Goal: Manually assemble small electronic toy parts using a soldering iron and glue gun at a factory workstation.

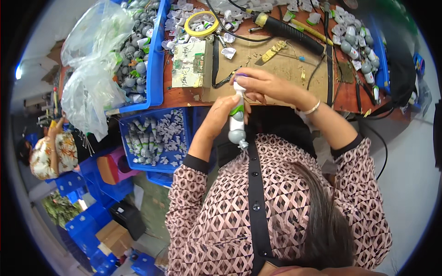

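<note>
two hands hold one white, grey and green device [236,124] at the middle of the near edge of the table [186,95]. the left hand [221,111] is wrapped around the body; the right hand [263,85] is pinched on the narrow upper end. for good results, the left grip should stay firm and the upper end aligned with the body; uneven force would probably tilt the joint.

counts: one yellow tape roll [201,33] and one white block [183,73], left of the near edge's middle; one black-handled tool [299,38], toward the far edge; one pair of pliers [358,94], by the near right corner; three filled blue bins: left end [157,60], right end [380,46], below the near edge [148,167]. loose parts overlap and cannot be counted.
</note>
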`<state>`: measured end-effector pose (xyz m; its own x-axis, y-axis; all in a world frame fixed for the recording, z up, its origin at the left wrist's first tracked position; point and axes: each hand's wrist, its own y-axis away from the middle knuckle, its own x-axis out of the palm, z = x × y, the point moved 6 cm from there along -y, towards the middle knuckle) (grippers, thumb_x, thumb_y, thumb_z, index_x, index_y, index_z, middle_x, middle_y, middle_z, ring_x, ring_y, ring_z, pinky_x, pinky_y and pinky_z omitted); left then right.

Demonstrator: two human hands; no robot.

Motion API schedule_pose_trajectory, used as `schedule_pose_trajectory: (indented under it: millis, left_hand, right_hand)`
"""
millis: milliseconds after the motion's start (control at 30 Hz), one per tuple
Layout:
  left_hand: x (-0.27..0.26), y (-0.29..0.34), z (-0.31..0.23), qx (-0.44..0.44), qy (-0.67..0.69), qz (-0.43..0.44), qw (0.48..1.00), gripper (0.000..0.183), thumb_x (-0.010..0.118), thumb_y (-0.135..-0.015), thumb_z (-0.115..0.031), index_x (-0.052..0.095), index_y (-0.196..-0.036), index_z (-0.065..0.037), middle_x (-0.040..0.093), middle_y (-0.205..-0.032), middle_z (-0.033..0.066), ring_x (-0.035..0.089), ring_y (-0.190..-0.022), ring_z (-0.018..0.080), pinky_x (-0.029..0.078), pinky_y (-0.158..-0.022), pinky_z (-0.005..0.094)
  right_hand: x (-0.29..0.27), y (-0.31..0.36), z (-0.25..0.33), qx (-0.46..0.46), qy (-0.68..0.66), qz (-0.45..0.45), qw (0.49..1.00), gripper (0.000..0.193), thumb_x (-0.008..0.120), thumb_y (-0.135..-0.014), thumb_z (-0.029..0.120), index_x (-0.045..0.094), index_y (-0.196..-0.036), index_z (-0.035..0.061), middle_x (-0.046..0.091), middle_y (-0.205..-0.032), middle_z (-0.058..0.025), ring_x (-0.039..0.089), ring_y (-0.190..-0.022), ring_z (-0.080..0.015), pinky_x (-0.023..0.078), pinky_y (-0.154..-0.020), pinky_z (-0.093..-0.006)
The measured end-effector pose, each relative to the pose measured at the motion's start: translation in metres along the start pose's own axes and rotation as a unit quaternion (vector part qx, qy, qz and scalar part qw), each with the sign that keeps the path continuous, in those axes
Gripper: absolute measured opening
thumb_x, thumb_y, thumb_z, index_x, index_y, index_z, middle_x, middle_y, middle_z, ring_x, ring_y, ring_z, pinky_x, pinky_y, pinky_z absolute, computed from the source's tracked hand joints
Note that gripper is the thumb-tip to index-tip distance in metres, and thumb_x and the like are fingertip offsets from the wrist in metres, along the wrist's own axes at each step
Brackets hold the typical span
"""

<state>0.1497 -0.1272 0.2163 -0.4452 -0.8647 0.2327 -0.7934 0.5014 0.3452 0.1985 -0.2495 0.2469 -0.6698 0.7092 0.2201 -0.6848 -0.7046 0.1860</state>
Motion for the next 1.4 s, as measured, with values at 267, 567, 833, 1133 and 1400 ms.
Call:
schedule_pose_trajectory:
  millis: [267, 567, 833, 1133, 1400]
  left_hand:
    - [0.017, -0.006, 0.01, 0.02, 0.321, 0.041, 0.946, 0.039, 0.032, -0.097, -0.036, 0.05, -0.096, -0.001, 0.054, -0.061, 0.0127, 0.051, -0.046, 0.0208, 0.05, -0.054, 0.0358]
    - [0.021, -0.006, 0.012, 0.013, 0.294, 0.019, 0.956, 0.037, 0.043, -0.095, -0.038, 0.051, -0.101, -0.002, 0.054, -0.065, 0.0101, 0.052, -0.053, 0.0185, 0.049, -0.053, 0.0319]
    - [-0.002, 0.003, -0.03, 0.147, -0.422, -0.132, 0.885, 0.024, 0.066, -0.084, -0.024, 0.065, -0.093, -0.001, 0.065, -0.079, 0.0111, 0.062, -0.068, 0.023, 0.048, -0.064, 0.0303]
    - [0.013, 0.006, -0.045, 0.244, -0.567, -0.114, 0.778, 0.017, 0.068, -0.071, -0.015, 0.063, -0.081, -0.003, 0.061, -0.074, 0.0104, 0.056, -0.069, 0.0296, 0.048, -0.062, 0.0381]
    - [-0.006, 0.001, 0.003, 0.037, -0.085, -0.045, 0.995, 0.038, 0.048, -0.092, -0.034, 0.061, -0.082, 0.0, 0.064, -0.077, 0.0092, 0.061, -0.075, 0.0181, 0.047, -0.069, 0.0306]
  right_hand:
    - [-0.003, -0.011, -0.006, 0.001, -0.024, -0.008, 1.0, 0.037, 0.06, -0.09, 0.042, 0.055, -0.092, 0.0057, 0.054, -0.061, 0.0002, 0.052, -0.05, -0.0061, 0.04, -0.043, -0.0192]
    - [-0.01, -0.005, -0.013, 0.027, -0.039, -0.039, 0.998, 0.044, 0.065, -0.085, 0.044, 0.055, -0.09, 0.0013, 0.057, -0.066, -0.0048, 0.052, -0.05, -0.0082, 0.04, -0.045, -0.0217]
    - [-0.011, 0.022, 0.004, -0.241, 0.373, 0.016, 0.896, 0.023, 0.059, -0.089, 0.022, 0.054, -0.103, 0.0044, 0.06, -0.086, -0.0124, 0.06, -0.077, -0.0326, 0.047, -0.066, -0.0388]
    - [-0.004, 0.023, -0.036, -0.137, 0.243, -0.066, 0.958, 0.018, 0.059, -0.089, 0.02, 0.057, -0.097, 0.0045, 0.06, -0.082, -0.0122, 0.06, -0.073, -0.0299, 0.046, -0.063, -0.0373]
    - [-0.002, 0.0, -0.016, -0.002, 0.032, 0.016, 0.999, 0.03, 0.06, -0.091, 0.032, 0.056, -0.103, 0.0051, 0.054, -0.069, -0.0019, 0.05, -0.06, -0.0078, 0.038, -0.051, -0.0248]
